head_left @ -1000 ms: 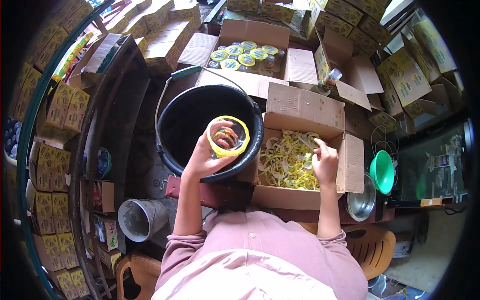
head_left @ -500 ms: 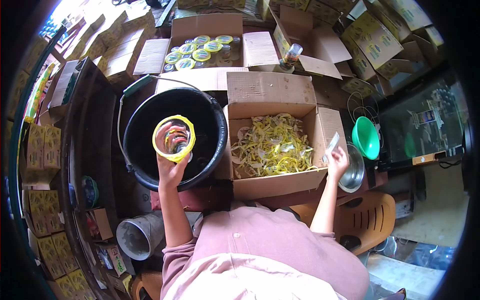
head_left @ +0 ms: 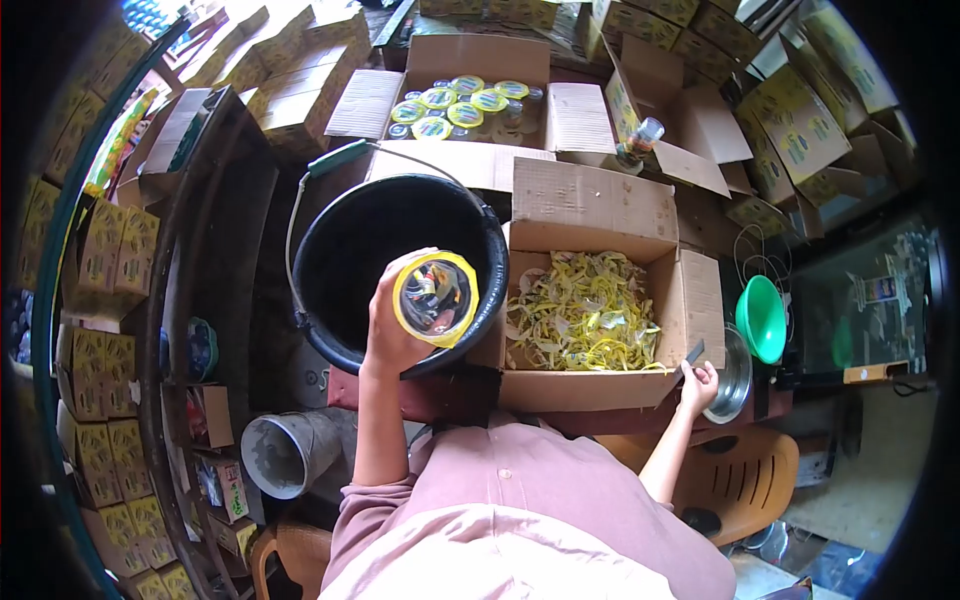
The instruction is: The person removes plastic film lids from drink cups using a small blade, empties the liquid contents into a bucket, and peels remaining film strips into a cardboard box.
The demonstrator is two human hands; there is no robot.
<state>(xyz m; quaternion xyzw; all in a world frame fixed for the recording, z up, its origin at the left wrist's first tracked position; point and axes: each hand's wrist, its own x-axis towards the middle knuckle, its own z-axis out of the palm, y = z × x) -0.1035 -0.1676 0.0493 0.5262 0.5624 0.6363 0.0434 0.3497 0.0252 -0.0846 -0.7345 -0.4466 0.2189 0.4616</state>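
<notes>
My left hand [head_left: 393,325] is wrapped around a clear plastic cup with a yellow rim [head_left: 436,300], over the near right part of a black bucket [head_left: 330,240]. The cup's round end faces me, and I see reflections in it. At the right, my right hand [head_left: 698,386] pinches a small flat blade [head_left: 694,353] pointing up. It is beside the near right corner of a cardboard box [head_left: 590,390]. Inside that box lies a heap of yellow and clear plastic strips [head_left: 585,310].
An open carton [head_left: 478,58] with several yellow-lidded cups stands behind the bucket. A bottle [head_left: 645,135] is by another open carton [head_left: 700,120]. At right are a green bowl [head_left: 762,318] and a metal bowl [head_left: 735,375]. A grey bucket [head_left: 285,455] sits lower left.
The view has swung left, so the surroundings sit further right. My left hand has brought the cup nearer the bucket's right rim and turned it. The blade in my right hand now shows dark and edge-on.
</notes>
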